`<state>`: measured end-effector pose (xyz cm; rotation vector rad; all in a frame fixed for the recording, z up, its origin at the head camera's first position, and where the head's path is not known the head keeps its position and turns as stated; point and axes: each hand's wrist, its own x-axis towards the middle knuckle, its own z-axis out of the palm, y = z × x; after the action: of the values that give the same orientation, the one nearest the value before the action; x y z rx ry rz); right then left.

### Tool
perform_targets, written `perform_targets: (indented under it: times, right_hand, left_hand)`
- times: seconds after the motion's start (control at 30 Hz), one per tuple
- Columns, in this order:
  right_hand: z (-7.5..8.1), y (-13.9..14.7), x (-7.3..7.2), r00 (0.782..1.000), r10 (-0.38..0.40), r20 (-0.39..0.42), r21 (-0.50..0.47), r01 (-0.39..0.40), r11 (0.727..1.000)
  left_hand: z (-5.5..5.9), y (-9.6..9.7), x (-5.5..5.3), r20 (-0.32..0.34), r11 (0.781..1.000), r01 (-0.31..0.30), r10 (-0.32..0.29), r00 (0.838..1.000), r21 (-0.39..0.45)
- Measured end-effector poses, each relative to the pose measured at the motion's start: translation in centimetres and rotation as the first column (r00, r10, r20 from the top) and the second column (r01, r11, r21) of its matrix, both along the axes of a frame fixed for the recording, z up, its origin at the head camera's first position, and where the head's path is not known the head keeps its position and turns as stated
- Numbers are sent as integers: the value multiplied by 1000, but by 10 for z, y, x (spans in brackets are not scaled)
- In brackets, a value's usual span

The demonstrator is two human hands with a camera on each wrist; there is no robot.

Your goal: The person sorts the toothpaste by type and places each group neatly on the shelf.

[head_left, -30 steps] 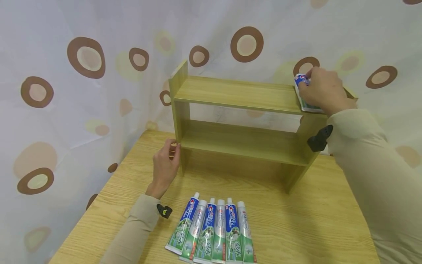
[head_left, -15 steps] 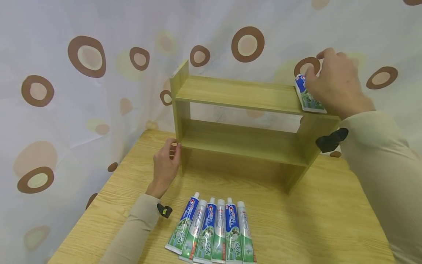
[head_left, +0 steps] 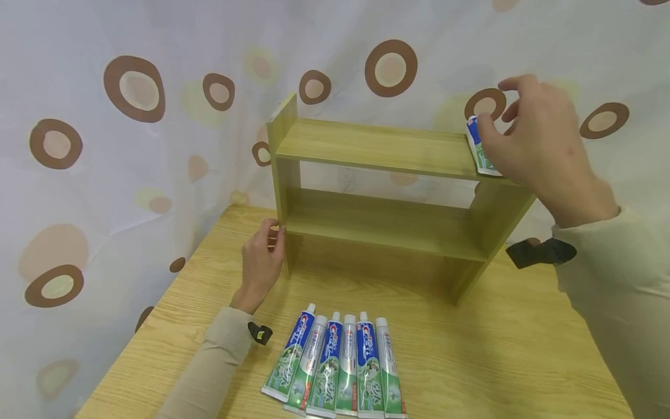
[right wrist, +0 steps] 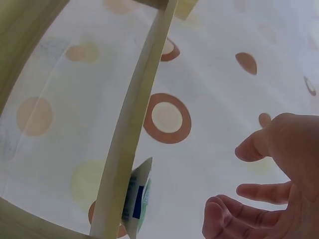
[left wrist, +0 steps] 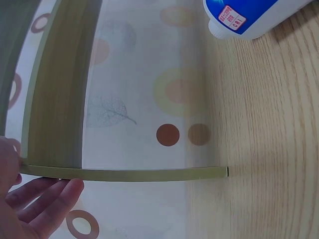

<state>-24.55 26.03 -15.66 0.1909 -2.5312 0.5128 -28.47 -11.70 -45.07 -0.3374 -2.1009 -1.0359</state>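
A small two-tier wooden shelf rack point(head_left: 377, 146) stands on the table. My left hand point(head_left: 262, 262) pinches the front edge of its left side panel, thumb on one face and fingers on the other, as the left wrist view shows on the panel point(left wrist: 144, 175). At the right end of the top board lies a blue, white and green toothpaste tube point(head_left: 478, 148), its cap toward the back. My right hand point(head_left: 546, 137) hovers over it with loosely bent, parted fingers, holding nothing. In the right wrist view a gap separates the hand point(right wrist: 269, 189) from the tube point(right wrist: 137, 204).
Several toothpaste tubes point(head_left: 325, 372), blue-topped and silver-topped in turn, lie side by side on the wooden table point(head_left: 471, 361) in front of the rack, caps pointing toward it. Behind, a white curtain point(head_left: 173, 35) with brown circles hangs close to the rack.
My right hand has let go of the toothpaste tube on the top board, spread its fingers and risen back to the right. The left hand keeps its place on the rack.
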Motion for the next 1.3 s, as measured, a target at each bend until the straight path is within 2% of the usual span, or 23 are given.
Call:
perform_targets:
  times: [0.13, 0.37, 0.6, 0.87, 1.3]
  right_hand:
    - [-12, -1, 13, 997, 35, -69, -13, -36, 999]
    - [-31, -10, 34, 988, 78, -130, -12, -80, 997]
    - [-49, -21, 48, 976, 110, -189, -23, -117, 993]
    - [-70, -29, 58, 972, 151, -178, -24, -157, 987]
    - [-109, -37, 73, 981, 157, -111, -34, -161, 986]
  left_hand:
    - [0, -1, 1, 12, 1000, 1, -1, 1000, 0]
    - [1, -2, 2, 20, 1000, -4, 4, 1000, 6]
    - [3, -5, 4, 30, 1000, -3, 3, 1000, 2]
    - [2, -6, 2, 20, 1000, -10, 10, 1000, 4]
    - [1, -7, 1, 8, 1000, -17, 17, 1000, -8]
